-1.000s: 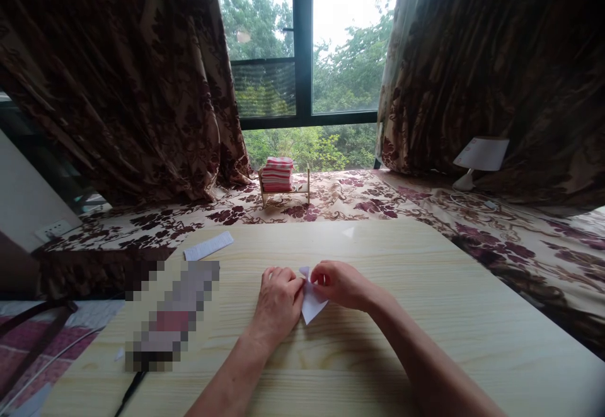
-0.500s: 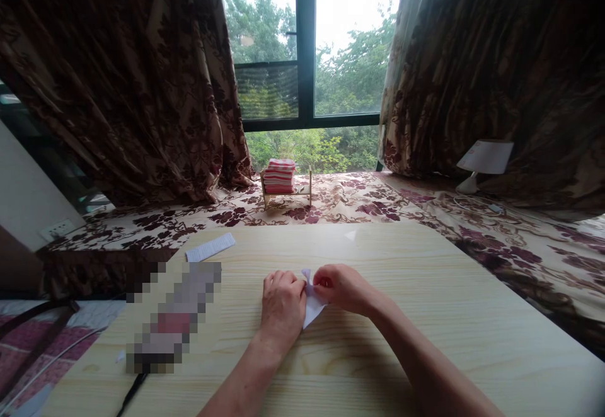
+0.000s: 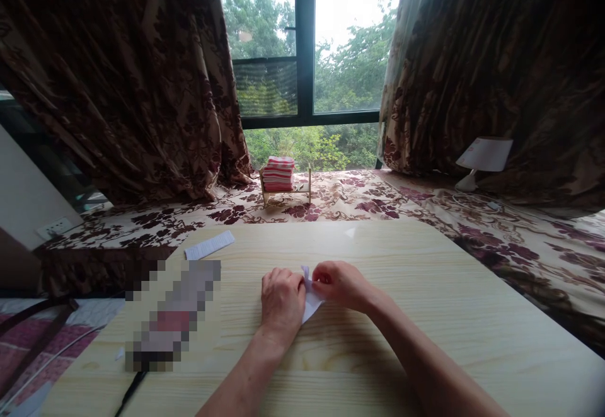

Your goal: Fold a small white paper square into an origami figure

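A small piece of folded white paper (image 3: 311, 303) lies on the pale wooden table (image 3: 425, 316), between my two hands. Its narrow upper end sticks up, and a wider pointed flap spreads towards me. My left hand (image 3: 282, 300) is closed on the paper's left side, knuckles up, its fingertips partly hidden. From the right, my right hand (image 3: 339, 285) pinches the paper near its middle with thumb and curled fingers. How the creases run under the fingers is hidden.
A printed paper strip (image 3: 209, 245) lies at the table's back left. Nearer me is a blurred-out object (image 3: 174, 316) with a black cable (image 3: 130, 394). Beyond the table, a small rack (image 3: 302, 189) holds folded red-and-white cloths (image 3: 278, 174); a white lamp (image 3: 484, 155) stands right.
Both hands keep their hold on the paper and have barely moved. The whole view has shifted very slightly.
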